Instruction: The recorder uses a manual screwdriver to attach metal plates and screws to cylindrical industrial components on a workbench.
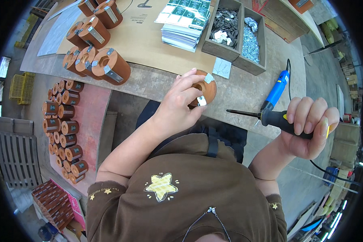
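At the near edge of the table a brown cylinder with a round hole in its end lies under my left hand. The fingers curl over its left side and grip it. Two small metal clips show on its end, one near the fingertips. My right hand is wrapped round the black handle of a screwdriver, raised to the right of the cylinder. The shaft points left toward the cylinder without touching it; a blur of distance leaves the tip's shape unclear.
Beyond lie stacked printed sheets, a wooden box of small metal parts, and a blue corded tool. More brown cylinders stand at the far left; many others crowd a reddish table. A white tile lies near the box.
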`<state>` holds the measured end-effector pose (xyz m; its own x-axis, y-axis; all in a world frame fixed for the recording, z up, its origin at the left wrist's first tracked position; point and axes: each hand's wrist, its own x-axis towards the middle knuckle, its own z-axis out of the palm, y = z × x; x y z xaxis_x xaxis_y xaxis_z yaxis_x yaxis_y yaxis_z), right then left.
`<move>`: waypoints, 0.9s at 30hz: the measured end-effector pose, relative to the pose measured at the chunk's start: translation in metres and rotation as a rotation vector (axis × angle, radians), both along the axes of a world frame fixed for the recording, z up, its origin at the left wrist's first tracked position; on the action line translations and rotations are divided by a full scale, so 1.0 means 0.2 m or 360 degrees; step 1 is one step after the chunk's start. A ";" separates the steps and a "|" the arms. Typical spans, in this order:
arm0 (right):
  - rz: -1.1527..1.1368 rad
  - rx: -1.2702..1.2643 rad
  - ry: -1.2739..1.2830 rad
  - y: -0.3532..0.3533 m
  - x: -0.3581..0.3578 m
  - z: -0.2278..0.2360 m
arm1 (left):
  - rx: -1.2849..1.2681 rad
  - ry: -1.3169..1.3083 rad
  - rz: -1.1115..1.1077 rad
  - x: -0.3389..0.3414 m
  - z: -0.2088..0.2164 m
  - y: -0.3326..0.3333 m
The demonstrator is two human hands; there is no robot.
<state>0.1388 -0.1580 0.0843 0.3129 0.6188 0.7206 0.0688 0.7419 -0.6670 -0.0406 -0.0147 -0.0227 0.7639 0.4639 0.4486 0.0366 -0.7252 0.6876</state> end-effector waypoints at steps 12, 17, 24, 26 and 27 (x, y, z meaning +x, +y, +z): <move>-0.0002 0.0009 0.0016 0.02 -0.02 -0.01 | -0.0123 0.0091 0.0042 -0.02 0.02 0.00; -0.0011 0.0004 -0.0023 0.00 -0.01 -0.01 | -0.0002 -0.0010 0.0112 0.02 0.00 -0.03; -0.0043 -0.0020 -0.0007 -0.01 -0.01 -0.01 | 0.0068 0.0024 0.0123 0.03 -0.01 -0.04; -0.0032 -0.0027 0.0000 0.01 0.00 -0.01 | 0.0092 0.0019 0.0113 0.02 -0.01 -0.02; -0.0031 -0.0030 0.0013 0.02 0.00 -0.02 | 0.0094 0.0045 0.0063 0.01 -0.01 0.00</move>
